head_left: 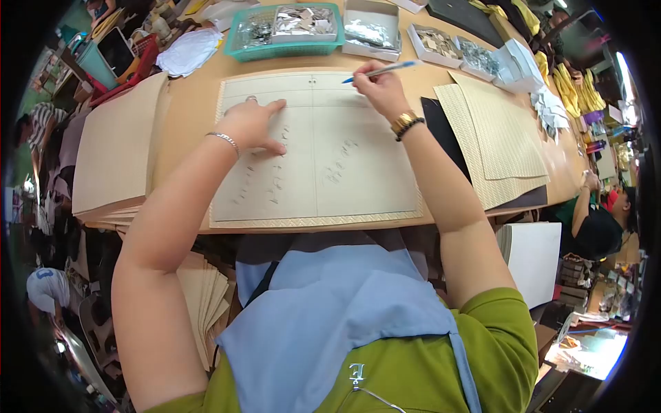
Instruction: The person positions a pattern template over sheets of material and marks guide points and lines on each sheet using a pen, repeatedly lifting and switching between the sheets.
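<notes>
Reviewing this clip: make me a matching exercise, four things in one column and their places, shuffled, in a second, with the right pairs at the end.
Things
1. pen
2. left hand
3. teal basket
4. stack of pale sheets

Places
A. at the far side of the table, beyond the ruled sheet
B. to the left of the ruled sheet
C. gripped in the right hand
D. over the left half of the ruled sheet

Right pairs: 1-C, 2-D, 3-A, 4-B
</notes>
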`<state>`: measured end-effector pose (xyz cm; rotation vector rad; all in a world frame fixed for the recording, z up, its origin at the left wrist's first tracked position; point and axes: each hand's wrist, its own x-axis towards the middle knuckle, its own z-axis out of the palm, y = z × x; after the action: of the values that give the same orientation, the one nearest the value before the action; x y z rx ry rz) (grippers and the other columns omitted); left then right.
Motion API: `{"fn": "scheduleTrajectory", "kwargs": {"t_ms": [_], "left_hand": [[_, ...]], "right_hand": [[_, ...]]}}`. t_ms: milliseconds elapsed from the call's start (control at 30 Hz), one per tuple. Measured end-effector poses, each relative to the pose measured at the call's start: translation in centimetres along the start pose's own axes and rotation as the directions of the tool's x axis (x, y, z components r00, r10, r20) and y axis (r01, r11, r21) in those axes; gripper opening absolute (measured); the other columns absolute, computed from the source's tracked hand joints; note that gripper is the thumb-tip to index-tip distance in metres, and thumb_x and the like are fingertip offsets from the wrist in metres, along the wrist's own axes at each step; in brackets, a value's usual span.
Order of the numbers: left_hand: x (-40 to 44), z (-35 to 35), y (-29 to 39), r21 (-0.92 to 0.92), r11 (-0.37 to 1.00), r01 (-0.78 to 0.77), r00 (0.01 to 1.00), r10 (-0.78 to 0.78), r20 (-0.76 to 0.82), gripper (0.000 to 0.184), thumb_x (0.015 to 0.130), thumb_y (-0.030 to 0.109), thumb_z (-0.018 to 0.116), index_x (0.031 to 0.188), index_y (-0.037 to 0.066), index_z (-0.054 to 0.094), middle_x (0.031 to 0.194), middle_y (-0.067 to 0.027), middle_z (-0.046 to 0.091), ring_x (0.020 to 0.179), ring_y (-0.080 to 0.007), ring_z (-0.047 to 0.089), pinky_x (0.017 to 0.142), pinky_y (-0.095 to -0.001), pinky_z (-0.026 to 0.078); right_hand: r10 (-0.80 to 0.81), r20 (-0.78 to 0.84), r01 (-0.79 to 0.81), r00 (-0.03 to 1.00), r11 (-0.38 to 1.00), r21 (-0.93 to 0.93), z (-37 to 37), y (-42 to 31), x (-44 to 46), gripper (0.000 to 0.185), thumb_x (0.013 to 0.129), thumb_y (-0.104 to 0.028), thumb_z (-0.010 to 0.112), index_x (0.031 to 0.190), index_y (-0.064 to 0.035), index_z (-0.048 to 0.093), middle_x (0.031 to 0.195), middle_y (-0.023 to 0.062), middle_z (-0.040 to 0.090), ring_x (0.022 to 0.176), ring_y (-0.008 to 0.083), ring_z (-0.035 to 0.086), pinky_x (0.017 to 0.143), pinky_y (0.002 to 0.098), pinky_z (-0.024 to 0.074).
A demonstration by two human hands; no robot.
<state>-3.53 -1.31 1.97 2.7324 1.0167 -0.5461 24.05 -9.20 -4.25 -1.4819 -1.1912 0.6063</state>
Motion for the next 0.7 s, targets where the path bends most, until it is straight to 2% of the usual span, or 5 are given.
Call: {"fn": "scheduleTrajectory", "kwargs": {"t_ms": [67,300,333,433,700], "left_hand": [[0.1,0.1,-0.1,0.0,1.0,-0.013,1.0,0.013,-0.004,0.106,0.059,0.06,0.083,0.147,0.025,0.035,0.111,-0.0276,0.057,0.099,-0.0405,0.062,0.087,-0.0429,0.051],[0.0,0.2,-0.2,0.014,1.0,-0.018,1.0,0.019,-0.016,0.107,0.059,0.062,0.082,0.148,0.025,0.035,0.111,-0.0286,0.057,0.099,-0.0399,0.062,0.085,-0.0423,0.052],[-0.1,0.2,-0.2,0.011,1.0,-0.02,1.0,0.02,-0.014,0.107,0.059,0.061,0.082,0.148,0.025,0.034,0.111,-0.0288,0.057,0.1,-0.04,0.062,0.085,-0.0422,0.053],[-0.3,-0.1,0.4,0.047,0.998,0.035,0.999,-0.035,0.001,0.101,0.063,0.061,0.08,0.146,0.022,0.037,0.119,-0.0198,0.06,0.115,-0.033,0.057,0.086,-0.0484,0.052],[-0.6,-0.6,0.6,0.015,0.999,0.05,0.997,-0.051,0.057,0.103,0.065,0.062,0.079,0.148,0.023,0.033,0.125,-0.0214,0.057,0.122,-0.0334,0.053,0.093,-0.0541,0.049]], "right_hand": [[0.064,0.056,-0.06,0.996,0.995,-0.081,2.7,-0.5,1.5,0.021,0.08,-0.025,0.067,0.085,-0.0042,0.067,0.071,0.0058,0.067,0.067,0.0111,0.062,0.061,0.028,0.049],[0.054,0.091,-0.016,0.994,0.928,-0.371,5.6,-3.6,2.8,0.023,0.079,-0.026,0.065,0.085,-0.0032,0.067,0.071,0.0118,0.068,0.068,0.0212,0.067,0.067,0.0335,0.0529],[0.049,0.1,-0.007,0.994,0.924,-0.382,5.6,-3.6,2.9,0.023,0.079,-0.026,0.065,0.085,-0.0032,0.067,0.072,0.0121,0.069,0.069,0.0219,0.067,0.068,0.0338,0.053],[0.041,0.122,0.012,0.992,0.915,-0.402,5.6,-3.7,2.9,0.023,0.079,-0.025,0.065,0.085,-0.0032,0.067,0.073,0.0128,0.069,0.07,0.0231,0.067,0.069,0.0343,0.0533],[-0.056,0.183,0.128,0.982,0.901,-0.415,5.8,-3.6,3.0,0.02,0.079,-0.023,0.065,0.083,-0.0028,0.068,0.07,0.0129,0.068,0.066,0.024,0.067,0.067,0.0338,0.0534]]}}
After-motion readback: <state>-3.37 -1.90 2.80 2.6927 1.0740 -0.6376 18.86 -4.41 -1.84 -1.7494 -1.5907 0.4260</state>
